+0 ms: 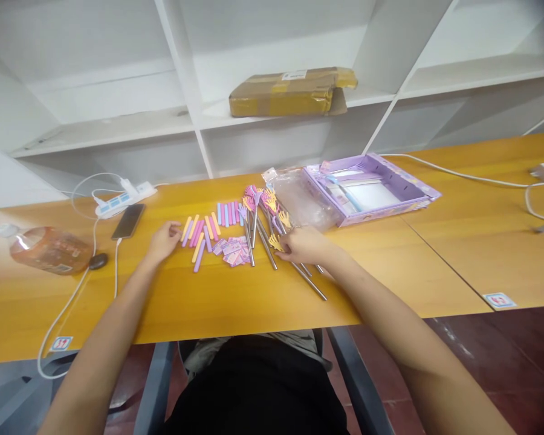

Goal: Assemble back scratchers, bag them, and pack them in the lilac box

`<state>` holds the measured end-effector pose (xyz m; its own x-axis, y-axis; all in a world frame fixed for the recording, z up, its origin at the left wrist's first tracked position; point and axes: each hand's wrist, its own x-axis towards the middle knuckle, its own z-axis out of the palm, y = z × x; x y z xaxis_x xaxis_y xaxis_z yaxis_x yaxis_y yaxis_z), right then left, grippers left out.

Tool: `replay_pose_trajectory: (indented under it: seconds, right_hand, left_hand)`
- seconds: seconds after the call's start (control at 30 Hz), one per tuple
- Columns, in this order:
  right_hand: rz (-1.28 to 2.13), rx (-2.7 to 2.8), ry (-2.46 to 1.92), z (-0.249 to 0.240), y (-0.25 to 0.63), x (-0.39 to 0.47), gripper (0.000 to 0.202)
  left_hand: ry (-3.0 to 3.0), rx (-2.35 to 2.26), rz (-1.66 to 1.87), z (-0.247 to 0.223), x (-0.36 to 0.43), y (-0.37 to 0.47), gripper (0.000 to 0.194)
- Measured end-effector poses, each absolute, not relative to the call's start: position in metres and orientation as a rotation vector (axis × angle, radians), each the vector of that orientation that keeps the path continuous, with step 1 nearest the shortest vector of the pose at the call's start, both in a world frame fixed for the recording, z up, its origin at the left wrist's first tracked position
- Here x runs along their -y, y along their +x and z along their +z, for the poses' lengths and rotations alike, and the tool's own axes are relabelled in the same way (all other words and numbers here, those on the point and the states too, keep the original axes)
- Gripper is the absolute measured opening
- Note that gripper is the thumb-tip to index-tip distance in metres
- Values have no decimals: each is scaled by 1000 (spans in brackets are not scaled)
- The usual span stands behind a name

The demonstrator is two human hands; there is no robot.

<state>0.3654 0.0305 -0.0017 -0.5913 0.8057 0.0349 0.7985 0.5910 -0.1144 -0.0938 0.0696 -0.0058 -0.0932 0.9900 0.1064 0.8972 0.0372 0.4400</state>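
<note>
Shelf: your far limit; the white unit [181,66] rises behind the table, with a cardboard box [281,96] on it.
Table: the orange top [199,314] gives you bare room on the near side, between your forearms, but its near edge is close; more open surface lies right of the tray.
Tray: the purple tray [381,214] sits far right of your work with a few pieces inside, a blue one [351,196] among them; much of its floor shows, so filling looks only partly done.
Left side: bottle [49,249], phone [129,221] and power strip [126,200], with loose cables, narrow your room there.
Wrap: clear packaging [308,193] lies between the scratchers and the tray.
Scratchers: the metal-rod back scratchers [255,225] lie mid-table in a crossed heap, apparently unsorted.
Right hand: yours [306,243] is at the heap's right, fingertips pinching a yellow scratcher [275,243] by its head.
Left hand: yours [164,240] is loosely curled beside the sticks; you cannot tell whether it touches one.
Sticks: the coloured sticks [199,234] lie in rough rows, seemingly already grouped.
Cards: small printed cards [233,251] lie piled left of the rods, loose.
</note>
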Motion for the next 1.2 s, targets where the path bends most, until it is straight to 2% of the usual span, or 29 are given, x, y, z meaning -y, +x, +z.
replay_pose_trajectory:
  seconds: [0.13, 0.2, 0.3, 0.43, 0.5, 0.67, 0.8, 0.9, 1.03, 1.2]
  right_hand:
    - [246, 2673, -1345, -4, 376, -35, 34]
    - [461, 2590, -1271, -5, 383, -37, 38]
    - [820, 2336, -1140, -2, 390, -40, 48]
    - [945, 1988, -1166, 15, 397, -45, 58]
    - [950, 1839, -1180, 29, 403, -44, 56]
    - [1068, 1393, -1091, 48, 415, 1, 39]
    - [1376, 980, -959, 25, 395, 72, 31]
    - [1561, 797, -923, -6, 367, 110, 30]
    - [1525, 655, -874, -38, 347, 124, 39]
    - [1455, 604, -853, -49, 356, 121, 55]
  left_hand:
    - [1877, -2102, 543, -12, -80, -100, 41]
    - [1871, -2100, 514, -14, -81, -99, 41]
    - [1884, -2090, 473, -10, -79, -94, 35]
    - [1876, -2058, 387, 6, -73, -98, 22]
    - [1855, -2011, 315, 17, -66, -107, 19]
    - [1839, -1895, 281, 28, -9, -114, 35]
    - [1845, -1621, 540, 19, 79, -62, 43]
    - [1859, -1434, 512, 10, 129, -7, 37]
    - [1914, -1421, 561, -9, 142, 33, 37]
    - [1940, -1363, 655, -29, 133, 30, 39]
